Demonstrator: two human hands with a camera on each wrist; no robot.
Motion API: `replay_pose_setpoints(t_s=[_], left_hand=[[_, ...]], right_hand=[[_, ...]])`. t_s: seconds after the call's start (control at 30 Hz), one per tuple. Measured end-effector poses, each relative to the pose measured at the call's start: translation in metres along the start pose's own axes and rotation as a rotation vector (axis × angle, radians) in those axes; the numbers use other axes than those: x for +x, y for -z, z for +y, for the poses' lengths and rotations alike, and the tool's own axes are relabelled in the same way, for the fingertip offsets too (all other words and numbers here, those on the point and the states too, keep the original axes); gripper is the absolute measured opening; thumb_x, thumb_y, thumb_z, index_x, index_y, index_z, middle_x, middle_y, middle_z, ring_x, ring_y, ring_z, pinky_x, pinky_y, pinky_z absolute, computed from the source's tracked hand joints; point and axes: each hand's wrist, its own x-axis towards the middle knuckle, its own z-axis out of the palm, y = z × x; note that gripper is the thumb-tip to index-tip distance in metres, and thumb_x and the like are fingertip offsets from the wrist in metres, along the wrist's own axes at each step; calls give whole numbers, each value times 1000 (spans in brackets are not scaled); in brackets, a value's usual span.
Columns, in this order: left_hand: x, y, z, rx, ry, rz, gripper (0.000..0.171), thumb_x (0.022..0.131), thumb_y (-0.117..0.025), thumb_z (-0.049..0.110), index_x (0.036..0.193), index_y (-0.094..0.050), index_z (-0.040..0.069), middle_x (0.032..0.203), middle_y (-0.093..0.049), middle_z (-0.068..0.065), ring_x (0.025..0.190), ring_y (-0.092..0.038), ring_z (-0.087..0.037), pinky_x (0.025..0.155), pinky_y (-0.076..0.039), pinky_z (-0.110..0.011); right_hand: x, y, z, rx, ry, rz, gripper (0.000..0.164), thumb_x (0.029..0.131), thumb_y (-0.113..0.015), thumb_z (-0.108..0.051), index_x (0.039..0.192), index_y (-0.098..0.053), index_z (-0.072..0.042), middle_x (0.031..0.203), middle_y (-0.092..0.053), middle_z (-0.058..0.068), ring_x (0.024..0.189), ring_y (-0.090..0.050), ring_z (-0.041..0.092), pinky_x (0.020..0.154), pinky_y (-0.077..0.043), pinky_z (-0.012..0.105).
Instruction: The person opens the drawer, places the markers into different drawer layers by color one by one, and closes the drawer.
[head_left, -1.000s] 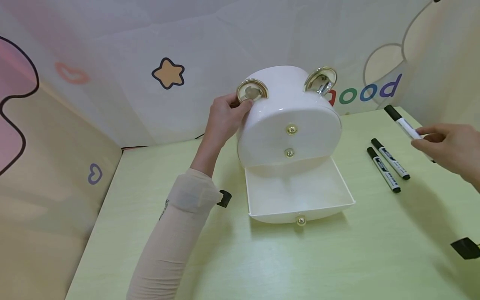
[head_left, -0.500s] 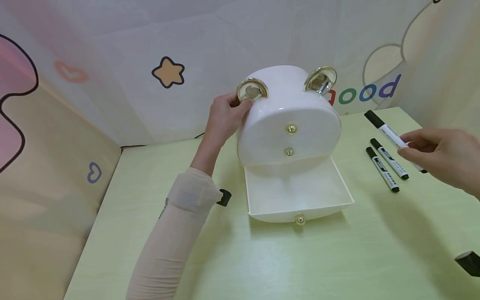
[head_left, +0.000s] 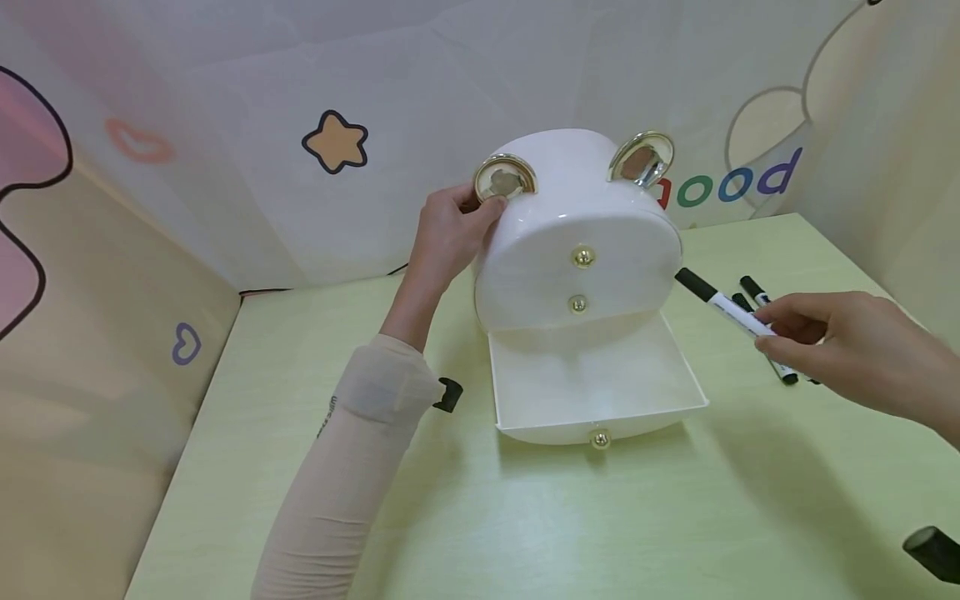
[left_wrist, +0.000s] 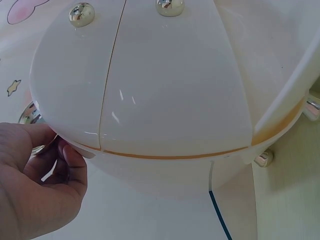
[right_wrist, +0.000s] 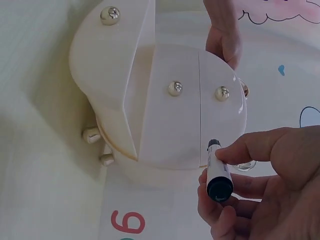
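A white rounded drawer box with gold ear-like rings stands at the back of the table, its bottom drawer pulled out and bare inside. My left hand grips the gold ring on the box's left. To the right of the drawer, my right hand pinches a white marker with a black cap, held above the table and pointing toward the box. In the right wrist view the marker lies between thumb and fingers. Two more markers lie under it, partly hidden by that hand.
The pale green table meets a printed cloth wall at the back and sides. A second gold ring sticks up on the box's right. The open drawer's gold knob juts toward the front.
My right hand has carried the marker left and down, from the right side toward the open drawer, passing over the two lying markers. My left hand has stayed on the ring.
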Motion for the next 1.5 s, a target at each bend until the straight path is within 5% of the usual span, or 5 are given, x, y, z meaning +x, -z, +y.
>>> replay_pose_setpoints(t_s=[0.5, 0.97, 1.5], left_hand=[[-1, 0, 1, -4, 6, -5, 17, 99, -67, 20, 100, -72, 4, 80, -57, -2, 78, -52, -13, 64, -41, -22], [0, 0, 0, 3, 1, 0, 16, 99, -67, 21, 95, -71, 5, 77, -56, -1, 76, -50, -13, 63, -39, -22], [0, 0, 1, -14, -1, -4, 16, 99, -68, 19, 99, -73, 3, 80, -58, -2, 77, -51, -13, 64, -40, -22]], right_hand=[[0, -22, -19, 28, 66, -169, 22, 96, -72, -15, 115, -72, -4, 80, -63, -6, 66, -50, 13, 55, -41, 28], [15, -35, -31, 39, 128, -217, 24, 93, -76, -13, 113, -72, -1, 79, -63, -6, 68, -51, 14, 54, -43, 27], [40, -39, -37, 144, 65, -401, 28, 95, -75, -23, 115, -75, -3, 79, -65, -2, 72, -56, 17, 59, -41, 29]])
